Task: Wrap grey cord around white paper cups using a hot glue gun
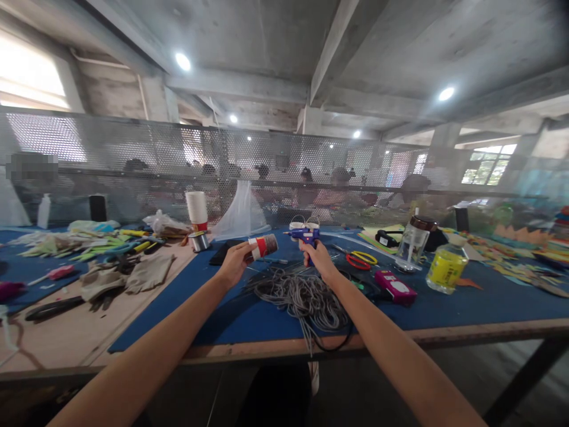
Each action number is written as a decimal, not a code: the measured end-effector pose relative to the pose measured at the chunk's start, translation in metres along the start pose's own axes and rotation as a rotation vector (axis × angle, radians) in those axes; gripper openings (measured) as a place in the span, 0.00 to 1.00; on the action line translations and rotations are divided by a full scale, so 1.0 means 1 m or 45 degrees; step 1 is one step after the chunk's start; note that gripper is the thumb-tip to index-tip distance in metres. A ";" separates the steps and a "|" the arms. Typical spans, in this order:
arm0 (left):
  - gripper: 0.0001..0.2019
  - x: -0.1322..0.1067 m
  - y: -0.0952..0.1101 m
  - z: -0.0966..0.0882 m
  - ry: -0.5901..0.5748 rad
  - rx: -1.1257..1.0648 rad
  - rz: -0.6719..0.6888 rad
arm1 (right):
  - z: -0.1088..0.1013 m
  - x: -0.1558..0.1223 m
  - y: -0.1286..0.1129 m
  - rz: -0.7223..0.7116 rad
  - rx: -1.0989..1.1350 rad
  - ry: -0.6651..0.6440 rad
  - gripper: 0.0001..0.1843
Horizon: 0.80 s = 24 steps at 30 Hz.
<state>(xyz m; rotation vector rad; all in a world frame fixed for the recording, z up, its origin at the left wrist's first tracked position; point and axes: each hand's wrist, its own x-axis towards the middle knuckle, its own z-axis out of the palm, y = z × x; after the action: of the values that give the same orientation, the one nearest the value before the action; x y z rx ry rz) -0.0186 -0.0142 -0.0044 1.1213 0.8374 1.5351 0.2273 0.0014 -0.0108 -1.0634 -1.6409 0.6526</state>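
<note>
My left hand (235,264) is closed around a paper cup (264,245) tipped on its side, red and white at one end and wound with grey cord at the other. In my right hand (318,258) is a blue glue gun (306,235), its nozzle pointing left toward the cup, with a gap between them. Below both hands a tangled heap of grey cord (306,296) lies on the blue mat (178,320), some strands hanging over the table's front edge.
Scissors (361,260), a magenta box (395,287), a yellow-labelled bottle (446,267) and a clear jar (413,242) stand or lie to the right. Leftward are stacked paper cups (197,209), a wire spool (200,242) and work gloves (149,273). A perforated metal screen (267,148) rises behind.
</note>
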 end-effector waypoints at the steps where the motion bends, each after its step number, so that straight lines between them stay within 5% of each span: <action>1: 0.20 0.000 0.001 0.001 0.002 -0.005 0.000 | -0.001 0.002 0.003 0.074 0.092 0.000 0.17; 5: 0.19 -0.001 0.002 0.002 0.010 -0.020 0.001 | -0.006 0.008 0.012 0.331 0.162 0.046 0.19; 14: 0.20 0.000 0.000 0.001 -0.042 -0.024 0.017 | -0.019 0.013 0.024 0.472 -0.875 0.000 0.29; 21: 0.20 0.001 0.000 0.000 -0.038 -0.004 0.005 | -0.019 0.011 0.031 0.517 -1.009 0.044 0.25; 24: 0.21 -0.001 0.000 0.002 -0.040 0.005 0.008 | -0.020 0.008 0.028 0.377 -1.124 0.099 0.18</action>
<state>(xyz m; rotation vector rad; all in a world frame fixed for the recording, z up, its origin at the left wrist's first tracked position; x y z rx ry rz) -0.0169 -0.0150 -0.0036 1.1491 0.8164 1.5180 0.2544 0.0200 -0.0236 -1.9563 -1.7428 0.0239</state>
